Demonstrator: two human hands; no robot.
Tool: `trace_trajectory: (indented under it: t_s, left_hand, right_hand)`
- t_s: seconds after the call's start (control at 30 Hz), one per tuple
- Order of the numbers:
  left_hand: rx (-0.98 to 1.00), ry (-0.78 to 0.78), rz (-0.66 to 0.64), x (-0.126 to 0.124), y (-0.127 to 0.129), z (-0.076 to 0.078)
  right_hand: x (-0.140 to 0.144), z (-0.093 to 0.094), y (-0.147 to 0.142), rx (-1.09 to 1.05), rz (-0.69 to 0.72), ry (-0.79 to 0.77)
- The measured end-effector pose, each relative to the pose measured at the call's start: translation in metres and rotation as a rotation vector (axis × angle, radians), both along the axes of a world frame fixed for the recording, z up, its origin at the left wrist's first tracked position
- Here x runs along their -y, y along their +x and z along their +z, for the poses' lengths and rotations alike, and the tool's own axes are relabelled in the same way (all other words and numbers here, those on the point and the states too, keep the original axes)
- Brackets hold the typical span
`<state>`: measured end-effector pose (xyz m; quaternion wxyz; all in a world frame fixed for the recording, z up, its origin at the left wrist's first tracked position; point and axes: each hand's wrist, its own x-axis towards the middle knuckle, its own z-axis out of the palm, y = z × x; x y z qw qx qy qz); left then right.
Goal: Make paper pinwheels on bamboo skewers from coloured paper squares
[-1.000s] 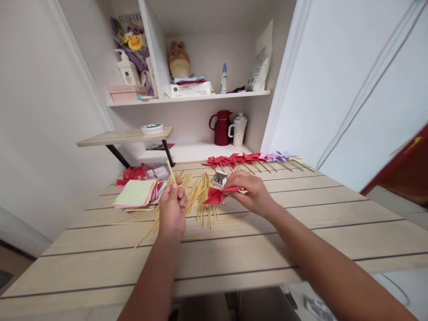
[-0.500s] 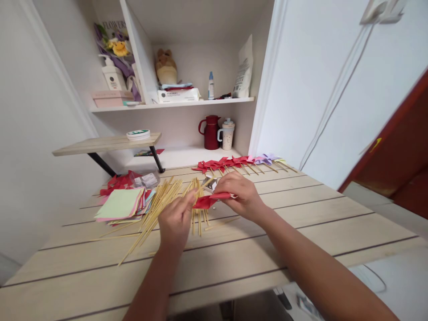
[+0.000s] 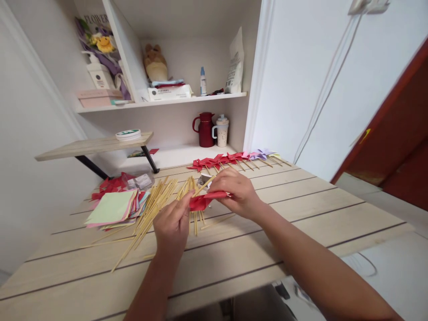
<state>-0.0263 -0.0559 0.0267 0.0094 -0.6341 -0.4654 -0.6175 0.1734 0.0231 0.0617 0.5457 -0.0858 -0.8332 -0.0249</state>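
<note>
My left hand [image 3: 172, 225] is closed, with thumb and fingers pinching a thin wooden stick [image 3: 203, 186] that slants up toward the right hand. Between the two hands is a folded red paper pinwheel [image 3: 199, 203], and its left end touches my left fingertips. My right hand [image 3: 236, 191] has its fingers closed on the pinwheel's right side. Just behind the hands, a small open box [image 3: 203, 179] is partly hidden by the right fingers. Under and beside the hands lie loose wooden sticks [image 3: 157, 196].
A stack of coloured paper squares [image 3: 110, 208] lies left, near a clear plastic box [image 3: 140, 181] and red paper pieces [image 3: 112, 185]. Finished pinwheels on sticks [image 3: 230, 159] line the back edge. A small raised shelf [image 3: 95, 146] stands back left. A red jug [image 3: 206, 130] and a cup [image 3: 221, 131] stand behind.
The camera view has shifted slightly, so the scene sits farther left. Both hands keep their hold, and my left fingers and thumb have moved a little along the stick and paper.
</note>
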Motion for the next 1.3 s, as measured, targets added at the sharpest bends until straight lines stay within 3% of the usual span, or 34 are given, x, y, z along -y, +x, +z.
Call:
trace_trajectory:
  t_s: [0.67,0.9,1.1,1.3]
  left_hand:
    - [-0.098,0.099,0.044,0.002,0.002,0.000]
    - [-0.194,0.074,0.161,-0.001,-0.001,-0.007]
    - [-0.224,0.067,0.169,-0.002,0.000,-0.008]
    - [-0.201,0.104,0.174,-0.009,-0.004,-0.021]
  right_hand:
    - [0.004,0.004,0.003,-0.046,0.019,0.025]
    - [0.004,0.005,0.003,-0.041,0.030,0.021]
    - [0.003,0.004,0.002,-0.045,0.036,0.027]
    - [0.003,0.004,0.002,-0.050,0.040,0.028]
